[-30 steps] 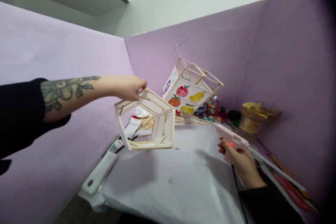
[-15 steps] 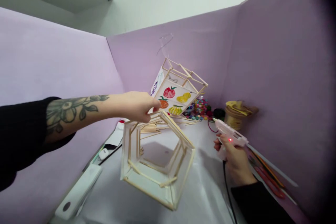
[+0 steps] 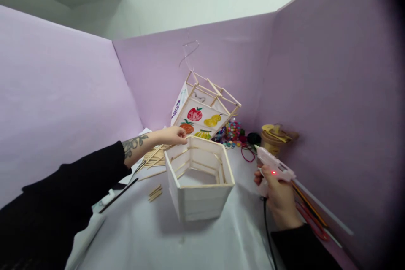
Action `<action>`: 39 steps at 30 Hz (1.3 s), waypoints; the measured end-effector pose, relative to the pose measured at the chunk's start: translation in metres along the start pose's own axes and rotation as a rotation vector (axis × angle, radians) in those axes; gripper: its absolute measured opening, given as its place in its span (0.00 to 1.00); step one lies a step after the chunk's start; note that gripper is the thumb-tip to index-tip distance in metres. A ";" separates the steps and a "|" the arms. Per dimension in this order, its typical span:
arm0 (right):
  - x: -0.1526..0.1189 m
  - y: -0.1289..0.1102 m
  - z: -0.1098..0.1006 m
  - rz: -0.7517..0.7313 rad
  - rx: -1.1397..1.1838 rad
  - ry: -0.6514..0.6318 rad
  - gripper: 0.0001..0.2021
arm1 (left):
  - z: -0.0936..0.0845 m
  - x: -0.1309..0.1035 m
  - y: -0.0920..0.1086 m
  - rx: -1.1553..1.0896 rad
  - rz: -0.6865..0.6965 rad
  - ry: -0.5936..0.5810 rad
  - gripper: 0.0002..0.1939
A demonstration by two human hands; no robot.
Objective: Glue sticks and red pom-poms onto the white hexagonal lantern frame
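A white, many-sided lantern frame (image 3: 204, 203) made of thin wooden sticks and pale panels is in front of me, its open top facing up. My left hand (image 3: 172, 135) pinches its far rim between thumb and fingers. Over to the right, my right hand (image 3: 278, 198) is wrapped round the handle of a pale glue gun (image 3: 276, 164). The gun shows a red light, its nozzle points up and left, and a black cord hangs from it. Behind the frame leans a second lantern (image 3: 202, 114) painted with fruit, with a wire loop on top.
Thin wooden sticks (image 3: 155, 158) lie in a pile at the left, with a few short stick pieces (image 3: 155, 193) nearer me. Colourful pompoms (image 3: 233, 130) and a tan container (image 3: 272, 139) stand at the back right. Lilac panels (image 3: 202, 50) enclose the table.
My left hand has turned the white frame from tilted, opening toward me, to nearly upright. The short stick pieces now show beside it. My right hand still holds the glue gun.
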State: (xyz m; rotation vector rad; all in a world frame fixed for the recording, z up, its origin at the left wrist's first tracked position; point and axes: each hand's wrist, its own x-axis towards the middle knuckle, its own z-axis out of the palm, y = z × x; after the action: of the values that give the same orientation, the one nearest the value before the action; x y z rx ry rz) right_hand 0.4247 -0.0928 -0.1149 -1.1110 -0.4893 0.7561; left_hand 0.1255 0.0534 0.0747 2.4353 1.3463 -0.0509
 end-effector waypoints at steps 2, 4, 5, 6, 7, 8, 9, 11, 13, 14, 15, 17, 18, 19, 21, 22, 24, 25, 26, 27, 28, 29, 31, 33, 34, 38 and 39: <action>-0.002 0.002 0.001 0.017 -0.005 -0.002 0.28 | 0.005 -0.004 -0.008 0.010 -0.030 0.041 0.16; -0.003 0.004 0.001 0.033 -0.008 -0.001 0.28 | 0.009 -0.019 -0.015 0.021 -0.057 0.128 0.18; -0.003 0.005 0.001 0.042 -0.008 -0.001 0.28 | 0.012 -0.030 -0.018 0.020 -0.068 0.196 0.18; -0.004 0.006 0.001 0.049 -0.008 -0.003 0.28 | 0.016 -0.043 -0.020 0.015 -0.065 0.296 0.18; -0.005 0.007 0.002 0.057 -0.007 -0.009 0.28 | 0.020 -0.057 -0.021 -0.014 -0.053 0.409 0.17; -0.005 0.008 0.002 0.065 -0.005 -0.018 0.28 | 0.026 -0.071 -0.022 -0.072 -0.025 0.535 0.17; -0.006 0.010 0.003 0.074 -0.003 -0.032 0.28 | 0.032 -0.085 -0.022 -0.143 0.048 0.627 0.17; -0.008 0.013 0.005 0.092 0.001 -0.070 0.28 | 0.045 -0.107 -0.019 -0.245 0.267 0.717 0.11; -0.011 0.017 0.007 0.107 0.004 -0.116 0.28 | 0.057 -0.122 -0.015 -0.218 0.442 0.651 0.07; -0.012 0.020 0.007 0.114 0.003 -0.135 0.27 | 0.062 -0.127 -0.012 -0.184 0.510 0.598 0.09; -0.013 0.022 0.007 0.119 -0.001 -0.148 0.27 | 0.066 -0.131 -0.009 -0.146 0.556 0.565 0.11; -0.015 0.026 0.007 0.130 -0.017 -0.163 0.26 | 0.072 -0.137 -0.003 -0.065 0.586 0.574 0.12; -0.015 0.027 0.006 0.136 -0.026 -0.168 0.26 | 0.074 -0.139 -0.002 -0.028 0.586 0.603 0.14; -0.015 0.029 0.005 0.140 -0.035 -0.173 0.26 | 0.076 -0.142 -0.002 -0.002 0.584 0.626 0.15; -0.013 0.031 0.004 0.151 -0.049 -0.182 0.26 | 0.078 -0.145 -0.006 0.014 0.599 0.635 0.16; -0.013 0.033 0.003 0.159 -0.055 -0.187 0.26 | 0.079 -0.146 -0.009 0.009 0.604 0.613 0.16; -0.012 0.035 0.002 0.176 -0.066 -0.192 0.26 | 0.080 -0.143 -0.019 -0.008 0.601 0.573 0.15; -0.011 0.036 0.001 0.186 -0.071 -0.194 0.26 | 0.081 -0.140 -0.023 -0.014 0.596 0.556 0.14; -0.012 0.038 0.001 0.197 -0.074 -0.198 0.26 | 0.081 -0.136 -0.026 -0.023 0.591 0.550 0.14; -0.013 0.039 0.000 0.209 -0.077 -0.205 0.26 | 0.081 -0.132 -0.029 -0.034 0.589 0.553 0.13; -0.014 0.040 0.000 0.222 -0.081 -0.214 0.27 | 0.081 -0.128 -0.031 -0.048 0.592 0.555 0.13; -0.015 0.041 0.000 0.240 -0.086 -0.226 0.27 | 0.081 -0.125 -0.032 -0.062 0.596 0.550 0.14; -0.017 0.043 -0.002 0.286 -0.093 -0.250 0.27 | 0.080 -0.120 -0.033 -0.096 0.585 0.520 0.13; -0.019 0.044 -0.004 0.325 -0.099 -0.266 0.27 | 0.080 -0.119 -0.034 -0.131 0.555 0.486 0.12; -0.018 0.045 -0.005 0.336 -0.101 -0.272 0.27 | 0.080 -0.119 -0.034 -0.141 0.540 0.479 0.12; -0.014 0.046 -0.010 0.328 -0.093 -0.294 0.27 | 0.087 -0.120 -0.035 -0.121 0.502 0.505 0.13; -0.013 0.047 -0.011 0.321 -0.079 -0.297 0.26 | 0.088 -0.119 -0.037 -0.114 0.500 0.518 0.13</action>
State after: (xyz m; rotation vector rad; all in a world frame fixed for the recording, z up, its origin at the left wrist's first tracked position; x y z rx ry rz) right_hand 0.4103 -0.0981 -0.1625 -1.1706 -0.6019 1.2023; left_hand 0.0418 -0.0545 0.0053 2.7085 0.8292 0.8035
